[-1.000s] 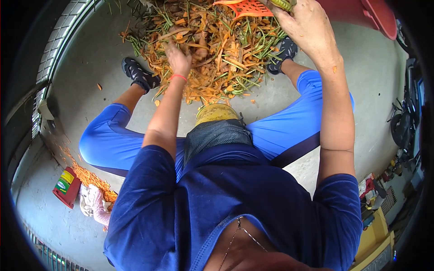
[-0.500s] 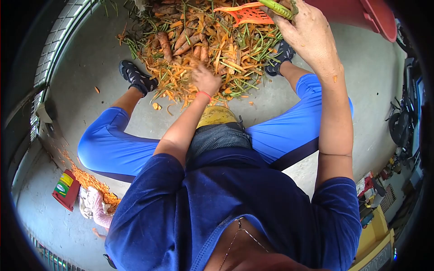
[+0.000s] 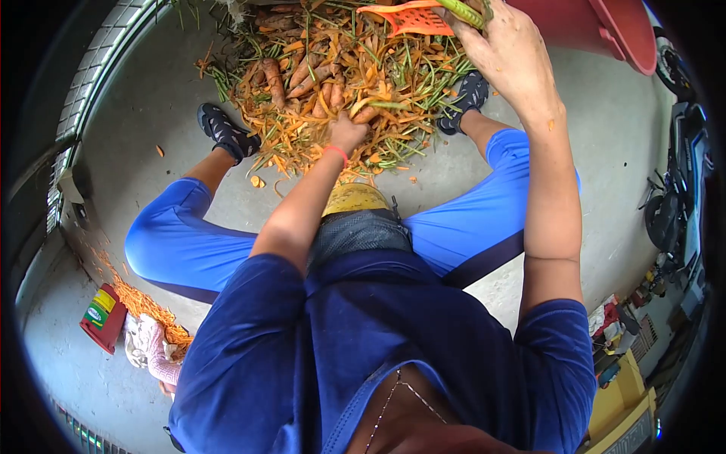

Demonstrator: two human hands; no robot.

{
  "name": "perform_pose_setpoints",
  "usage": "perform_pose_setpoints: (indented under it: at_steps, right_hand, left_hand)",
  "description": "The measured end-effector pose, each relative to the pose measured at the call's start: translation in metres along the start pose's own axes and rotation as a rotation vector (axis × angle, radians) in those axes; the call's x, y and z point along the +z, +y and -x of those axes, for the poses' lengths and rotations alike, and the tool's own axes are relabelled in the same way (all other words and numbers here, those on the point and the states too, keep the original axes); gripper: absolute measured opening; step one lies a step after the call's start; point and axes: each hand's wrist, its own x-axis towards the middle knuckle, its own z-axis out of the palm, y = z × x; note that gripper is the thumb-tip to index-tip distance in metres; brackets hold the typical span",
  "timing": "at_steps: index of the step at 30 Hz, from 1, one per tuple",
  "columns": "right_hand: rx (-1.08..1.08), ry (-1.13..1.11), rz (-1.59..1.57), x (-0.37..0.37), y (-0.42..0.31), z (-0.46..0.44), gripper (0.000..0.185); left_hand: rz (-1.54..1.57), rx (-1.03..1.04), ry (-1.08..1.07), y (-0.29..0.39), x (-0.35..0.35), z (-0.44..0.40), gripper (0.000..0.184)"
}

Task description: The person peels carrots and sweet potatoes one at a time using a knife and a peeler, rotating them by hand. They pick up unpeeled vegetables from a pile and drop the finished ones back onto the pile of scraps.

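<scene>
My left hand point(image 3: 349, 135) reaches down into the near side of the heap, fingers closed at the end of a carrot point(image 3: 367, 114). Part of that carrot is hidden by the hand and by peelings. Raised at the upper right, my right hand point(image 3: 518, 57) is closed around a green ribbed handle point(image 3: 463, 12); the rest of that tool cannot be made out. Just left of it shows an orange plastic piece with holes point(image 3: 418, 20). Several unpeeled carrots point(image 3: 274, 82) lie among orange peelings point(image 3: 280, 147) and green stems point(image 3: 417, 144).
A red tub point(image 3: 597, 30) stands at the upper right. My feet rest on either side of the heap, on the grey floor point(image 3: 166, 113). At the lower left, a person's pink sleeve point(image 3: 160, 356) is beside orange shreds point(image 3: 144, 303) and a red container point(image 3: 104, 318).
My left hand, blurred before, has come down slightly onto a carrot at the heap's near side. My right hand still holds the green handle, nearly in the same place.
</scene>
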Motion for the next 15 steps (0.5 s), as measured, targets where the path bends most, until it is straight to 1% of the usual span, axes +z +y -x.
perform_pose_setpoints:
  at_steps: [2, 3, 4, 6, 7, 8, 9, 10, 12, 13, 14, 15]
  right_hand:
    - [-0.028, 0.013, -0.032, -0.003, -0.002, 0.0, 0.024]
    - [-0.072, 0.018, -0.008, 0.0, 0.002, 0.002, 0.023]
    - [-0.045, -0.01, -0.007, 0.002, 0.003, 0.002, 0.023]
    - [0.005, -0.069, -0.007, 0.007, 0.001, 0.002, 0.024]
    - [0.009, -0.074, 0.009, 0.01, 0.001, 0.002, 0.021]
    - [0.088, -0.15, -0.123, 0.006, -0.006, 0.002, 0.02]
    - [0.163, -0.228, -0.255, 0.001, -0.014, 0.001, 0.019]
    - [0.235, -0.305, -0.386, -0.004, -0.021, -0.001, 0.018]
    - [0.098, -0.162, -0.664, 0.016, -0.009, -0.01, 0.022]
    - [0.015, -0.089, -0.771, 0.026, -0.002, -0.017, 0.026]
    - [0.262, -0.161, -0.857, 0.005, -0.024, -0.009, 0.025]
    - [0.249, -0.155, -0.923, 0.008, -0.022, -0.015, 0.031]
  left_hand:
    - [0.372, 0.106, -0.225, -0.012, -0.025, 0.011, 0.09]
    - [0.436, 0.096, -0.17, -0.01, -0.035, 0.014, 0.087]
    - [0.502, 0.09, -0.117, -0.003, -0.045, 0.019, 0.084]
    - [0.769, 0.069, -0.216, 0.012, -0.07, 0.036, 0.056]
    - [0.902, 0.059, -0.268, 0.021, -0.085, 0.046, 0.043]
    - [1.035, 0.05, -0.321, 0.029, -0.098, 0.057, 0.031]
    - [1.022, 0.083, -0.368, 0.036, -0.109, 0.067, 0.03]
    - [1.085, 0.137, -0.392, 0.041, -0.118, 0.077, 0.031]
    - [1.065, 0.283, -0.617, 0.076, -0.157, 0.128, 0.034]
    - [1.086, 0.328, -0.605, 0.088, -0.166, 0.143, 0.038]
    - [1.073, 0.359, -0.645, 0.102, -0.177, 0.16, 0.04]
    - [1.067, 0.402, -0.602, 0.114, -0.184, 0.182, 0.041]
